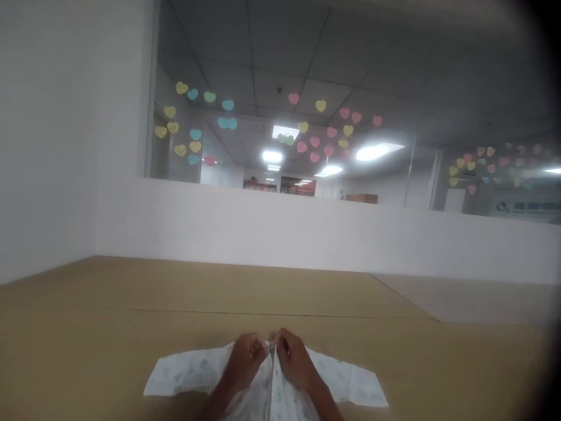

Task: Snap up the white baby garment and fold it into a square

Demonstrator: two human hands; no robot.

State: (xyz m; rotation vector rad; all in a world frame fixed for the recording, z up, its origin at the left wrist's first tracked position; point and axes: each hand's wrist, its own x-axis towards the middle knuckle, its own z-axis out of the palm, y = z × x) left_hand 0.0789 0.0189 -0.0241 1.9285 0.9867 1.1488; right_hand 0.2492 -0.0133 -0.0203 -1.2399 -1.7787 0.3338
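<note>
A small white long-sleeved shirt with a faint print lies on the tan table, its sleeves spread to both sides. The lower part of it runs out of the bottom of the view. My left hand pinches the left front edge near the collar. Close beside it, my right hand pinches the right front edge at the same height. The shirt's front opening runs down between the two hands, with a narrow gap at the top. The fingertips partly hide the collar.
The tan table has a seam across it and meets a grey surface at the right. Behind stands a low white wall below a window with heart-shaped notes. Another white wall rises at the left.
</note>
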